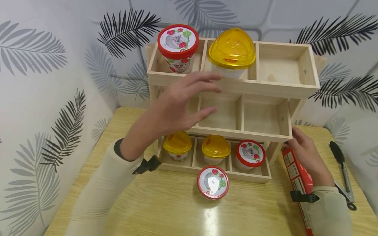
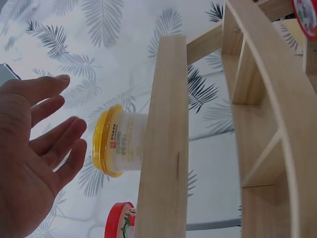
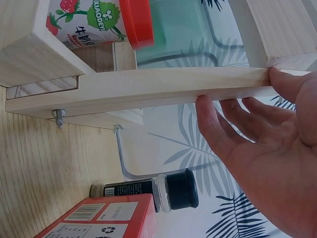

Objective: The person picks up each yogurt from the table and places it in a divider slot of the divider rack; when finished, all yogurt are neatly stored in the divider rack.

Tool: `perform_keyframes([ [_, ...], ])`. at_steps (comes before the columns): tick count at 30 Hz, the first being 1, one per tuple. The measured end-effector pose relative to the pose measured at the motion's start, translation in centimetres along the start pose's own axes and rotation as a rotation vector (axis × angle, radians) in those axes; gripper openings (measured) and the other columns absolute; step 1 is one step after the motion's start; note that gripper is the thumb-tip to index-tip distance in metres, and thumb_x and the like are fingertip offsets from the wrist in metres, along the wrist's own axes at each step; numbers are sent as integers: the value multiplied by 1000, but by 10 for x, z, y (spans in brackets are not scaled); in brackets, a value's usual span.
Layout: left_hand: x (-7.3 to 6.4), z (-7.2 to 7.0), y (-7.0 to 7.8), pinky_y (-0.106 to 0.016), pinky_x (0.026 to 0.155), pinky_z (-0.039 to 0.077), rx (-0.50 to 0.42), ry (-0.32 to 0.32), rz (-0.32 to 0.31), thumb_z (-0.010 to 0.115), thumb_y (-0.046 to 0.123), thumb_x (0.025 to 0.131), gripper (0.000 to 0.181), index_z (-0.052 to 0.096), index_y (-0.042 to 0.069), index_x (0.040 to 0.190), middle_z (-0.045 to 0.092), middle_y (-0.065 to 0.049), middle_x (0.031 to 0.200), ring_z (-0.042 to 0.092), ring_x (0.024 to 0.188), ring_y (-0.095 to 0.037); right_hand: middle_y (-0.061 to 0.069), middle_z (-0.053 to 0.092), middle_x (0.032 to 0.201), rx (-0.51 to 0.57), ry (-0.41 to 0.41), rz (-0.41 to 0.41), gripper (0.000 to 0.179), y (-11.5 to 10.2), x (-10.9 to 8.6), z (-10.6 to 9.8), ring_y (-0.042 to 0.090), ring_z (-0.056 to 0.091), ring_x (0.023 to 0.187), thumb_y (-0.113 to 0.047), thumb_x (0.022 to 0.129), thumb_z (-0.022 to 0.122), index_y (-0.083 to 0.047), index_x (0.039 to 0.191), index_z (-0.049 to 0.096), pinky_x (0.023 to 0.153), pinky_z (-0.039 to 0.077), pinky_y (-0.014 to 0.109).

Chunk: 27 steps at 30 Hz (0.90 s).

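Note:
My left hand [image 1: 181,103] is in front of the three-tier wooden shelf rack [image 1: 230,86], fingers spread, holding nothing. Close to it on the top tier stands a cup with a yellow domed lid [image 1: 231,52]; the left wrist view shows a gap between the fingers and this yellow-lidded cup [image 2: 130,141]. Left of it sits a red-lidded strawberry cup [image 1: 178,46]. With thumb and fingertips on opposite faces, my right hand [image 3: 257,144] pinches the rack's side post [image 3: 163,84]. In the head view the right hand [image 1: 305,154] partly covers a red box.
Two yellow-lidded cups [image 1: 178,144] and a red-lidded cup [image 1: 250,154] fill the bottom tier. Another red-lidded cup [image 1: 213,183] stands on the table in front. At right are the red box [image 1: 298,173], tongs [image 1: 344,173] and a black-capped bottle [image 3: 181,189].

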<state>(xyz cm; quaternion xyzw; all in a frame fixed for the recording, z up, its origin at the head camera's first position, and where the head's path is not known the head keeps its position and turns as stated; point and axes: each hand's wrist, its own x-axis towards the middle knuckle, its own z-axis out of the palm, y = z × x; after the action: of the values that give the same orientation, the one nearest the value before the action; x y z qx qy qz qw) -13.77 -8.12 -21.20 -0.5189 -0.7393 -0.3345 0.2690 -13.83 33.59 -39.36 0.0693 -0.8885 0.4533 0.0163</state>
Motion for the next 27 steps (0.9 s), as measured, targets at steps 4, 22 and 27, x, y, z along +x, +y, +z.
perform_keyframes([
  [4, -27, 7, 9, -27, 103, 47, -26, -23, -13, 81, 8, 83, 30, 70, -1, 110, 67, -15, 121, 61, 116, -23, 31, 38, 151, 17, 8, -15, 57, 2, 1, 0, -11, 51, 108, -31, 109, 41, -13, 160, 24, 82, 48, 7],
  [22, -167, 82, 16, -24, 95, 51, -117, -164, -330, 84, 13, 81, 33, 71, 9, 110, 67, -4, 119, 64, 112, -16, 28, 41, 150, 4, 24, 19, 55, 3, 0, 3, -7, 51, 109, -36, 108, 40, -20, 159, 27, 82, 46, 7],
  [27, -187, 103, 25, -36, 101, 50, -150, -203, -432, 89, 24, 77, 51, 68, 11, 122, 59, -6, 133, 57, 122, -21, 27, 40, 152, 8, 28, 32, 56, 4, 0, 3, -6, 50, 111, -36, 109, 40, -19, 160, 26, 83, 47, 8],
])
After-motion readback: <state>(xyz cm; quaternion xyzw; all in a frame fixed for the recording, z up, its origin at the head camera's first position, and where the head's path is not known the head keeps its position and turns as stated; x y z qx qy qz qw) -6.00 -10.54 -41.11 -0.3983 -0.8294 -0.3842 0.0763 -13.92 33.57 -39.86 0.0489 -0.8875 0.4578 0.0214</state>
